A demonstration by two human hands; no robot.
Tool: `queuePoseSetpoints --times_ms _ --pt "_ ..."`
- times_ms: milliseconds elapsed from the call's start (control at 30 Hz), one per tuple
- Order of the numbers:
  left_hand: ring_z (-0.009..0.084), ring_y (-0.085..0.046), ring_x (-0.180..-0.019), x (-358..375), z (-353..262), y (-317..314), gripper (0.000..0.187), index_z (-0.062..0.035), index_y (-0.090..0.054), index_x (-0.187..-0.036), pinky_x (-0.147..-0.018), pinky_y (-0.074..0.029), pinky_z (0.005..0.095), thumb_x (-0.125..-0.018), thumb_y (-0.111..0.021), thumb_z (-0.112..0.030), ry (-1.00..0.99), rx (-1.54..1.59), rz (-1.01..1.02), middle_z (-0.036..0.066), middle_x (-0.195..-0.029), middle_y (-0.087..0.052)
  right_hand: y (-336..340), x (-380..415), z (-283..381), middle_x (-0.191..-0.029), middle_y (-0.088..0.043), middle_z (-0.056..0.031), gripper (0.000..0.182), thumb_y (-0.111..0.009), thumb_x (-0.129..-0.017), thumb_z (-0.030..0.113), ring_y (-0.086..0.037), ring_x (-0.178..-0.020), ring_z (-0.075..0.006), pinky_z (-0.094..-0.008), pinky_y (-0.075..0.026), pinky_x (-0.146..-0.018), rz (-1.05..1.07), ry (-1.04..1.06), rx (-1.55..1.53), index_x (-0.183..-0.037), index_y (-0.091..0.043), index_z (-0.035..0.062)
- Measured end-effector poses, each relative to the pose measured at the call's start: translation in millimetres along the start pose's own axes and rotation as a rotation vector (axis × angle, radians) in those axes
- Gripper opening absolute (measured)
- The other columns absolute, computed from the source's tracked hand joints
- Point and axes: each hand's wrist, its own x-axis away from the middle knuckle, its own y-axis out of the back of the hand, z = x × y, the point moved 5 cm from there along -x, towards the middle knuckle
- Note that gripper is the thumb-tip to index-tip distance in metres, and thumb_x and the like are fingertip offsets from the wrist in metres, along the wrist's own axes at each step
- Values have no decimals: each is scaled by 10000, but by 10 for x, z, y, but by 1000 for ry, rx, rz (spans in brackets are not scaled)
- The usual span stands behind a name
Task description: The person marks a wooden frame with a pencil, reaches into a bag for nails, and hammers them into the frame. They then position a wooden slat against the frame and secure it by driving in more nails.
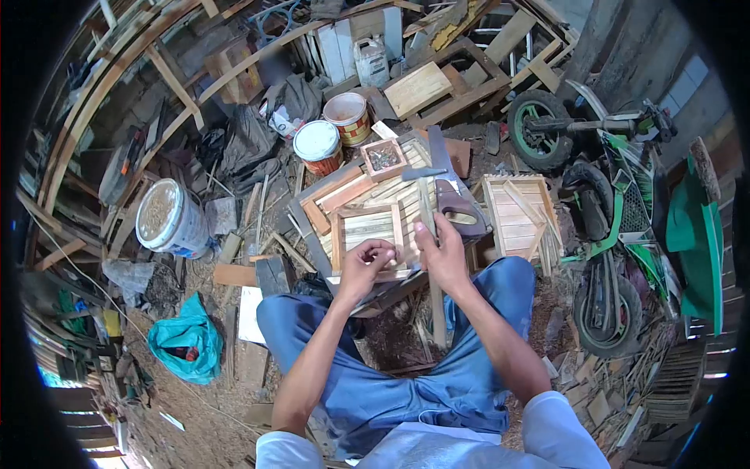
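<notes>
My right hand [443, 254] is closed around the wooden handle of a hammer [437, 301]. The hammer stands head-up in my view, its metal head pointing away from me over the work surface. My left hand [367, 267] has thumb and fingers curled together at the near side of a small square wooden frame [337, 242]; whatever is between the fingertips is hidden. Light slats show inside the frame. Beyond it, a small wooden box [383, 159] holds small metal bits, perhaps nails. A handsaw [459, 215] lies right of the hammer.
A slatted wooden tray [516, 187] with loose strips lies at the right, near a small green motorbike [617, 211]. Paint buckets [317, 144] stand behind the work surface, and a larger white bucket [172, 219] at left. A teal bag [186, 340] sits on the debris-strewn floor.
</notes>
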Motion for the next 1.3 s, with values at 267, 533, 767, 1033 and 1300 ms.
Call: queuePoseSetpoints --times_ms 267,533,767,1033,1300 --pt "234 -668 -880 79 76 -7 127 -41 -753 -910 -815 -510 355 -882 -688 -146 -359 -421 7 96 -930 -735 29 705 -422 -659 -537 -12 233 -647 -952 200 -480 -440 -74 -249 -380 -413 1 -264 8 -1080 -589 14" --pt "222 -679 -804 114 130 5 146 -57 -743 -965 -741 -518 346 -891 -686 -169 -255 -447 -129 102 -853 -710 -76 457 -498 -793 -687 -80 257 -722 -856 94 -600 -555 -123 -294 -491 -532 -135 -24 358 -1044 -582 -10" --pt "204 -675 -763 73 172 -12 151 -64 -745 -976 -716 -515 331 -894 -685 -176 -224 -423 -132 107 -848 -709 -76 425 -770 -902 -745 -110 259 -742 -806 58 -716 -857 -250 -357 -530 -798 -119 -58 220 -1002 -586 -10" --pt "228 -681 -795 48 235 -6 163 -86 -766 -974 -722 -510 336 -878 -707 -202 -233 -415 -144 125 -856 -717 -59 476 -672 -845 -733 -125 209 -760 -808 66 -686 -761 -178 -327 -523 -724 -171 -86 243 -903 -582 10" --pt "249 -654 -813 40 170 -32 143 -125 -785 -933 -773 -494 362 -851 -722 -223 -239 -487 -133 83 -858 -730 -61 464 -851 -808 -733 -79 225 -774 -808 64 -627 -662 -105 -275 -498 -627 -193 -87 225 -890 -569 20"
